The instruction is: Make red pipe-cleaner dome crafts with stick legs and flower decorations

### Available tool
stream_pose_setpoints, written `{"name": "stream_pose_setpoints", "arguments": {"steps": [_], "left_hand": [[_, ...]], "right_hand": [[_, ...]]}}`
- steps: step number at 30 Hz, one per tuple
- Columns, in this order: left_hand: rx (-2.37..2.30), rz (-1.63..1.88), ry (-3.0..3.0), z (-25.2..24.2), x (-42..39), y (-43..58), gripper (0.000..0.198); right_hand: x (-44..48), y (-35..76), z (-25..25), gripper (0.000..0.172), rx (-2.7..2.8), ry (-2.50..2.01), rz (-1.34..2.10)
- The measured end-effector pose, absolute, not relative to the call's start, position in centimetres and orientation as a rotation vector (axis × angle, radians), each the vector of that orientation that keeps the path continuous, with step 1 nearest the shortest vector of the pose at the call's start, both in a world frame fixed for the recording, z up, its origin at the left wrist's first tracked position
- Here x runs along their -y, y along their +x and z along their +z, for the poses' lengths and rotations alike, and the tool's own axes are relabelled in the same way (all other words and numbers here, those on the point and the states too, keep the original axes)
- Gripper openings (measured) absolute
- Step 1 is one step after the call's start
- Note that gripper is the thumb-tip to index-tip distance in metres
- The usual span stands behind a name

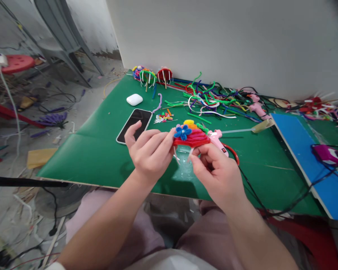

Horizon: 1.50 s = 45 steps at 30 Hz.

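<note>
A small dome of red and pink pipe cleaners (195, 136) is held up over the green table. A blue pipe-cleaner flower (182, 132) sits on its left side, with yellow, orange and green pieces along the top. My left hand (150, 150) grips the dome's left edge, thumb and fingers closed. White strips hang below the red rim; my right hand (216, 168) pinches one white strip (190, 153) near the dome's underside. Just behind the right hand lies a pink glue gun (217, 140) with a clear glue stick (238, 131) near it.
A phone (135, 125) and a white earbud case (134, 99) lie at left. Behind are loose pins (165, 117), a heap of pipe cleaners (208, 99) and finished-looking domes (165, 75) on sticks. A blue board (307, 161) and black cable (287, 210) occupy the right side.
</note>
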<state>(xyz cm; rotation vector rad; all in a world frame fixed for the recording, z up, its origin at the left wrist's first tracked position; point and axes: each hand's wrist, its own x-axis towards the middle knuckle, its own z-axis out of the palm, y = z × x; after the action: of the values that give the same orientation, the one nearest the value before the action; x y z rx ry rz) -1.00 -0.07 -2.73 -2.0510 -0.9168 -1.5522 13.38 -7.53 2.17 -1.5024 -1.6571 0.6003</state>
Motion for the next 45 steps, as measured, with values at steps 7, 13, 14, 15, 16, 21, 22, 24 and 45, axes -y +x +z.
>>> {"name": "stream_pose_setpoints", "arguments": {"steps": [7,13,14,15,16,21,22,24,45], "left_hand": [[0.962,-1.555,-2.029,-2.7,0.0,-0.9,0.012],[1.007,-1.541,-2.012,-2.6,0.0,-0.9,0.01],[1.012,-1.535,-2.014,-2.6,0.1,-1.0,0.01],[1.019,-1.529,-2.019,-2.6,0.1,-0.9,0.009],[1.027,-1.524,-2.022,-2.6,0.1,-0.9,0.009],[1.035,-1.509,-2.03,-2.7,0.1,-0.9,0.009],[1.029,-1.511,-2.03,-2.7,0.0,-0.8,0.009],[1.022,-1.517,-2.029,-2.7,0.0,-0.8,0.009],[1.034,-1.508,-2.053,-2.7,0.2,-0.7,0.01]], "right_hand": [[7.6,13.1,1.8,0.004,1.567,-1.479,0.697],[7.5,12.6,1.3,0.015,1.471,-1.424,0.725],[7.5,12.5,1.2,0.015,1.44,-1.427,0.697],[7.5,12.3,1.1,0.015,1.41,-1.433,0.662],[7.5,12.2,0.9,0.014,1.385,-1.44,0.625],[7.2,11.8,0.5,0.01,1.297,-1.472,0.527],[7.2,11.8,0.5,0.009,1.283,-1.465,0.535],[7.1,11.8,0.4,0.007,1.239,-1.437,0.592],[6.5,11.9,0.2,0.015,0.843,-1.128,1.215]]}}
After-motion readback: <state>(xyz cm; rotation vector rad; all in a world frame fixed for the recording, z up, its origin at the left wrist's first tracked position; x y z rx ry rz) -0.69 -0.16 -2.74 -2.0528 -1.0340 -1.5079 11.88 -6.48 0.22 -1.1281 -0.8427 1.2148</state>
